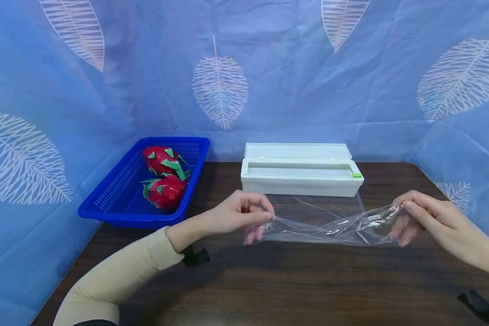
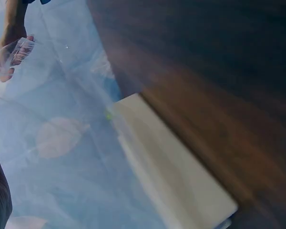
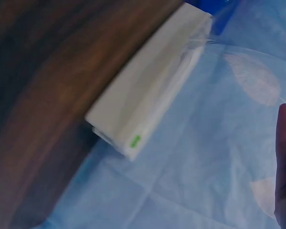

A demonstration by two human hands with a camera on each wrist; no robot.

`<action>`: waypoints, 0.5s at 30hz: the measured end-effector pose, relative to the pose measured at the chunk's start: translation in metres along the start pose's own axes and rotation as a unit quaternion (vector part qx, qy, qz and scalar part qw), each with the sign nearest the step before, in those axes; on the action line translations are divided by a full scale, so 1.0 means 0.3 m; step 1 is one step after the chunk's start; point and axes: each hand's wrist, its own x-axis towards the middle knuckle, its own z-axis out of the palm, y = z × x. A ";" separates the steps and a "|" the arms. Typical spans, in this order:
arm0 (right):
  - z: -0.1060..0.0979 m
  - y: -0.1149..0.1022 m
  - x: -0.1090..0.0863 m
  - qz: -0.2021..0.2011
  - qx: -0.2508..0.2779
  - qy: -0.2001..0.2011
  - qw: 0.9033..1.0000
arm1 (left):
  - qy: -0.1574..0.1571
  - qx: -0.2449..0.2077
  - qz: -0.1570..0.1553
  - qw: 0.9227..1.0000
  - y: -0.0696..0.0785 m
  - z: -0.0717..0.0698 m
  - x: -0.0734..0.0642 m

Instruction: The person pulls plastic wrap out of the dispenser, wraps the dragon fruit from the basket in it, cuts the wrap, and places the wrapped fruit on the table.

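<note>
A sheet of clear plastic wrap (image 1: 326, 231) stretches between my two hands above the table, creased and bunched along its length. My left hand (image 1: 248, 215) pinches its left end between thumb and fingers. At the other end, my right hand (image 1: 425, 217) pinches the wrap's corner. Behind the sheet stands a white cling wrap dispenser box (image 1: 301, 185) with its lid raised and a small green slider (image 1: 356, 175) at its right end. More film lies between the box and my hands. The right wrist view shows the box (image 3: 143, 81) and only an edge of the right hand.
On the left, a blue plastic basket (image 1: 106, 199) holds two red dragon fruits (image 1: 167, 192) with green scales. Everything stands on a dark wooden table (image 1: 309, 285). A blue cloth with white leaf prints (image 1: 277, 90) hangs around the back and sides.
</note>
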 end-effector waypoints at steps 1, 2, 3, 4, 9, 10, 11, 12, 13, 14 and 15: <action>0.007 0.010 -0.009 0.006 0.002 -0.005 1.000 | -0.005 -0.003 -0.008 1.000 -0.012 0.006 -0.005; 0.013 0.019 -0.018 0.010 0.003 -0.011 1.000 | -0.011 -0.004 -0.016 1.000 -0.023 0.011 -0.010; 0.019 0.028 -0.026 0.016 0.007 -0.018 1.000 | -0.016 -0.005 -0.024 1.000 -0.034 0.017 -0.015; 0.025 0.037 -0.035 0.024 0.010 -0.025 0.999 | -0.022 -0.005 -0.033 0.999 -0.044 0.022 -0.019; 0.050 0.079 -0.073 0.058 0.047 -0.079 0.994 | -0.060 -0.007 -0.068 0.996 -0.089 0.044 -0.034; 0.053 0.086 -0.079 0.068 0.055 -0.092 0.992 | -0.067 -0.006 -0.075 0.995 -0.097 0.047 -0.037; 0.056 0.093 -0.085 0.075 0.062 -0.105 0.990 | -0.074 -0.004 -0.080 0.994 -0.106 0.050 -0.039; 0.060 0.100 -0.090 0.082 0.070 -0.118 0.987 | -0.080 0.002 -0.086 0.993 -0.115 0.052 -0.041; 0.066 0.106 -0.094 0.088 0.075 -0.129 0.985 | -0.086 0.009 -0.092 0.992 -0.125 0.055 -0.043; 0.071 0.112 -0.097 0.092 0.079 -0.141 0.983 | -0.090 0.020 -0.098 0.991 -0.134 0.057 -0.045; 0.077 0.119 -0.099 0.096 0.086 -0.152 0.980 | -0.096 0.034 -0.101 0.990 -0.144 0.059 -0.047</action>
